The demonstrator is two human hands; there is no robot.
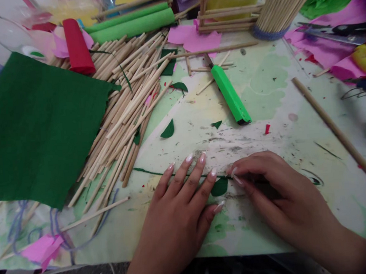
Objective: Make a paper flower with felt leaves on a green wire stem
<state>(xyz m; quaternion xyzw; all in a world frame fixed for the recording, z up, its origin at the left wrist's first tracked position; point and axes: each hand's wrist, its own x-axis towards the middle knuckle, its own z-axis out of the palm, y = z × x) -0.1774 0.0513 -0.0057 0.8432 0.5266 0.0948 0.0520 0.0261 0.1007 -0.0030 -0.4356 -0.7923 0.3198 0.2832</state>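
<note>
My left hand (pixel 179 207) lies flat on the table with its fingers spread, pressing down on a thin dark green stem (pixel 149 171). The thumb and forefinger of my right hand (pixel 282 190) pinch the stem's right end. Just below the stem, between my two hands, is a dark green paper leaf (pixel 219 187); whether it is joined to the stem, I cannot tell. Farther up lie another cut leaf (pixel 167 129), a third leaf (pixel 179 86) and a small green scrap (pixel 216 125). A green utility knife (pixel 230 95) rests beyond my hands, blade pointing away.
Many thin wooden sticks (pixel 127 112) are heaped at left, beside a dark green paper sheet (pixel 39 131). A red paper roll (pixel 79 46) and light green rolls (pixel 133 26) sit behind. At the back right stand a stick-built holder (pixel 282 9) and scissors (pixel 336 32). One thicker stick (pixel 338 135) lies right.
</note>
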